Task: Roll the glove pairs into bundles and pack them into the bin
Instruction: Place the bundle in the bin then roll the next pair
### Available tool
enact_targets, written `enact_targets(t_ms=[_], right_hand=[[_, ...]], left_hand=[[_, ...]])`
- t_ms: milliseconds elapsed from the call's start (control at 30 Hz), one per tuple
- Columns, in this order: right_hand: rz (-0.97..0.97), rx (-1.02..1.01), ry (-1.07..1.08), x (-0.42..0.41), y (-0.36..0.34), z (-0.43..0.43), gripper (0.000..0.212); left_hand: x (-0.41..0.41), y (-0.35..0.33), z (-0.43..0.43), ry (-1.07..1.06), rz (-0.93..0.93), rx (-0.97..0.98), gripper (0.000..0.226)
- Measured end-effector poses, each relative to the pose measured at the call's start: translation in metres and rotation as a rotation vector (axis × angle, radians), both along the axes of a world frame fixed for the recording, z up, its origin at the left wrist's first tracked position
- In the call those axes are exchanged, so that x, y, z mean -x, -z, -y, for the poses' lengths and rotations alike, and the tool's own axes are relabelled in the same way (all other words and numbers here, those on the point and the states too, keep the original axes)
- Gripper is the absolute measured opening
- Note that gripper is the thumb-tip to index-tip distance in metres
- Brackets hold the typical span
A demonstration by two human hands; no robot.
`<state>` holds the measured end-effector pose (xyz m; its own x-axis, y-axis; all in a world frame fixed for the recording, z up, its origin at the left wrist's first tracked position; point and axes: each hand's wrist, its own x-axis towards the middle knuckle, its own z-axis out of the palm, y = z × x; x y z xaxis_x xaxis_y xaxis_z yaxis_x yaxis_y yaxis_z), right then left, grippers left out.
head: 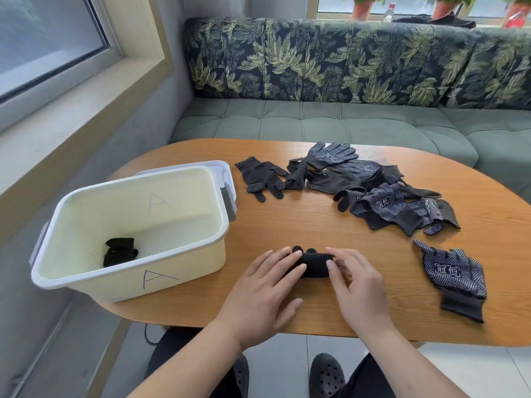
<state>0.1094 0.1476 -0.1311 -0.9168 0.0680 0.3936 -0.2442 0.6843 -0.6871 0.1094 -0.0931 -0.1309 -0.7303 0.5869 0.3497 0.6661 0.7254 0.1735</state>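
Glove roll looks soft, light and springy; left hand presses it flat-fingered, right hand pinches its end; best held around the middle.

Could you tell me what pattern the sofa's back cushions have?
The back cushions show green palm-leaf print on dark fabric; head view.

Bare table btwn bin & glove pile; bin top open, one bundle inside.
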Motion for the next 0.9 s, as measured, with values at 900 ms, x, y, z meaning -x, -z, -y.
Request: enact_targets(t_ms=[900], right_hand=[[-0.135, -0.449, -0.094, -0.003, 0.017, 0.011, 0.037]], left_hand=[[0.005, -0.001, -0.006, -0.169, 0.243, 0.176, 0.076]])
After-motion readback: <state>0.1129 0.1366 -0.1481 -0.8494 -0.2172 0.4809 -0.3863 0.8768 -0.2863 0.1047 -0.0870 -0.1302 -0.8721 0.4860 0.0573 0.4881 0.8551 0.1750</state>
